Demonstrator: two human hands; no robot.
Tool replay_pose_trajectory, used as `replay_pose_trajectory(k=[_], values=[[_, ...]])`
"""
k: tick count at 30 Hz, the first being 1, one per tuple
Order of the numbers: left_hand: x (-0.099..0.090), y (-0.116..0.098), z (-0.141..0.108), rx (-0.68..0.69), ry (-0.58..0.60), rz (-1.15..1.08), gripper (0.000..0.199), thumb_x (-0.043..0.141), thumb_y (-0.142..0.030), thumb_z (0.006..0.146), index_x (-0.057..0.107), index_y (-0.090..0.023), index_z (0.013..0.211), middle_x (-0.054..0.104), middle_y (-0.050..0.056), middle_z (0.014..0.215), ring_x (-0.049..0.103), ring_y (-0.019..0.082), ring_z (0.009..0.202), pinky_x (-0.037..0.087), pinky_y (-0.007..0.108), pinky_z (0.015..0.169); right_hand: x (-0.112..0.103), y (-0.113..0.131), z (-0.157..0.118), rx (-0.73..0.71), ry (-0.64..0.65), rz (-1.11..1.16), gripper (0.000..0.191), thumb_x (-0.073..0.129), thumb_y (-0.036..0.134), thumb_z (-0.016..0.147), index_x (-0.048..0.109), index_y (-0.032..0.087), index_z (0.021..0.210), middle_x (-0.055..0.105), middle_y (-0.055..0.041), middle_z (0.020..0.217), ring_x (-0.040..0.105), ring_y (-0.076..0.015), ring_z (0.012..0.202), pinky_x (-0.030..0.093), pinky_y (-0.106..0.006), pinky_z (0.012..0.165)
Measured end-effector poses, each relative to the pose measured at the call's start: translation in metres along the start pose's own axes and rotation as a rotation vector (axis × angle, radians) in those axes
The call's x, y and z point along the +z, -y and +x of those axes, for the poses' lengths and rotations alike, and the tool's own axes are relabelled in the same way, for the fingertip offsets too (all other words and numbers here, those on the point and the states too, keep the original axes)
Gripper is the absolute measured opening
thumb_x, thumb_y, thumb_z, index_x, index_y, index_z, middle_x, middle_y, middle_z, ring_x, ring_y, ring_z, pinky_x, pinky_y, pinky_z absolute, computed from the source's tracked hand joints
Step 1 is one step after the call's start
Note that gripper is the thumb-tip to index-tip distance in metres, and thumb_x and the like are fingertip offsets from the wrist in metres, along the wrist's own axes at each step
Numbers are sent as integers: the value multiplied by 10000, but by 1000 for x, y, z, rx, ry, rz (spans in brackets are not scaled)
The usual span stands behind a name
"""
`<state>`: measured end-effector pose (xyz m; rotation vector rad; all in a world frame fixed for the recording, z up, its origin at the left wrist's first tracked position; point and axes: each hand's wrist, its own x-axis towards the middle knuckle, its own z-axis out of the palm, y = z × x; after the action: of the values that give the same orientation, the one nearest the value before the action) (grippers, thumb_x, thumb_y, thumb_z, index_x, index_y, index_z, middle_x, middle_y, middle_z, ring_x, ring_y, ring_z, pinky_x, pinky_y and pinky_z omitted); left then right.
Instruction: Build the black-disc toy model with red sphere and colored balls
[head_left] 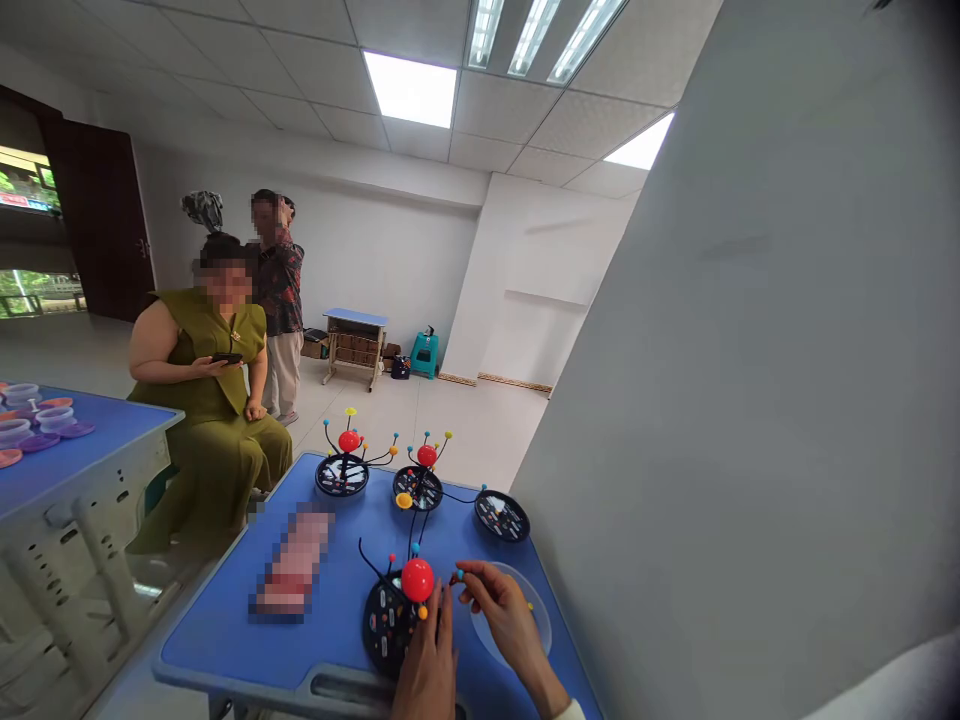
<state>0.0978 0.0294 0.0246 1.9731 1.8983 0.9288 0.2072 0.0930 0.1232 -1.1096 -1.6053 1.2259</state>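
Head view: two bare hands worked at the near edge of a blue table (225, 640). L hand (427, 665) stood upright, fingers pressed together, tips against a wire model (417, 580) w/ a red ball on a round black base; whether it gripped could not be told. The model sat directly ahead of L hand and just left of R hand (504, 615). R hand's thumb and forefinger closed near a small blue bead (459, 575) at the tip of a thin black wire arm; a firm pinch could not be confirmed. Under R hand lay a clear round dish (529, 610). Both hands were busy at the nearest model, around its red ball and wire arm. Farther ahead of the hands stood a second red-ball model (349, 441), a third red-ball model (426, 456), and a bare black base (501, 516). Left of L hand lay a pixelated pink object (292, 560). Well beyond, a seated person (202, 400) held a phone (226, 358), w/ a standing person (279, 300) behind.
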Motion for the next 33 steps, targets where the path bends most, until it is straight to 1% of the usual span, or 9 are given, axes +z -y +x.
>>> replay_pose_trajectory(k=[3, 7, 12, 15, 23, 26, 28, 31, 33], values=[[0, -2, -1, 29, -31, 10, 659, 404, -28, 818, 387, -177, 1459, 463, 168, 1478, 428, 288, 1366, 441, 429, 1056, 0, 2, 0, -7, 19, -40, 601, 612, 729, 713, 733, 207, 986, 732, -87, 879, 667, -214, 665, 515, -313, 569], [0, -2, -2, 49, -52, 46, 655, 408, -41, 820, 391, -196, 1457, 491, 149, 1460, 461, 277, 1344, 473, 413, 1031, -2, 4, 0, -34, 51, -109, 552, 601, 702, 742, 743, 230, 991, 721, -64, 830, 671, -227, 717, 528, -324, 625], [-7, -7, -3, 45, -35, 77, 633, 370, -29, 833, 417, -202, 1440, 539, 143, 1417, 502, 265, 1312, 494, 399, 1007, -6, 8, 2, -44, 98, -143, 508, 589, 663, 777, 744, 236, 1003, 724, -63, 856, 661, -229, 753, 528, -342, 702], [-12, -11, -3, 37, -21, 57, 634, 365, -10, 828, 423, -177, 1436, 548, 161, 1401, 496, 266, 1317, 487, 390, 1014, -8, 12, 3, -49, 120, -150, 486, 585, 634, 796, 745, 225, 1006, 719, -59, 835, 647, -219, 748, 518, -338, 720], [-14, -12, -3, 33, -16, 43, 636, 340, 12, 837, 437, -194, 1431, 495, 144, 1457, 486, 260, 1326, 469, 379, 1040, -11, 11, 6, -55, 160, -164, 481, 571, 608, 822, 746, 214, 1036, 677, -31, 723, 614, -197, 688, 502, -323, 690], [-14, -12, -3, 39, -14, 75, 657, 334, 26, 825, 430, -193, 1436, 488, 144, 1464, 483, 263, 1328, 465, 383, 1043, -12, 12, 7, -66, 183, -178, 469, 557, 593, 839, 745, 215, 1042, 679, -33, 730, 619, -195, 689, 509, -317, 678], [-15, -13, -3, 40, -4, 74, 682, 336, 31, 817, 405, -211, 1451, 472, 131, 1478, 483, 256, 1329, 459, 384, 1049, -13, 16, 7, -97, 189, -221, 446, 552, 574, 851, 749, 214, 1028, 693, -49, 783, 636, -200, 715, 518, -313, 681], [-19, -16, -3, -13, 70, 52, 729, 330, 67, 790, 372, -203, 1466, 364, 123, 1548, 435, 240, 1365, 417, 364, 1083, -14, 25, 5, -179, 200, -354, 406, 532, 536, 879, 757, 218, 994, 712, -74, 878, 661, -207, 752, 527, -305, 689], [-24, -19, -2, -56, 143, 44, 792, 320, 110, 755, 338, -208, 1480, 308, 103, 1578, 378, 220, 1399, 375, 344, 1112, -14, 30, 4, -226, 207, -452, 391, 502, 502, 909, 754, 219, 1005, 721, -79, 880, 669, -201, 738, 527, -301, 692]])
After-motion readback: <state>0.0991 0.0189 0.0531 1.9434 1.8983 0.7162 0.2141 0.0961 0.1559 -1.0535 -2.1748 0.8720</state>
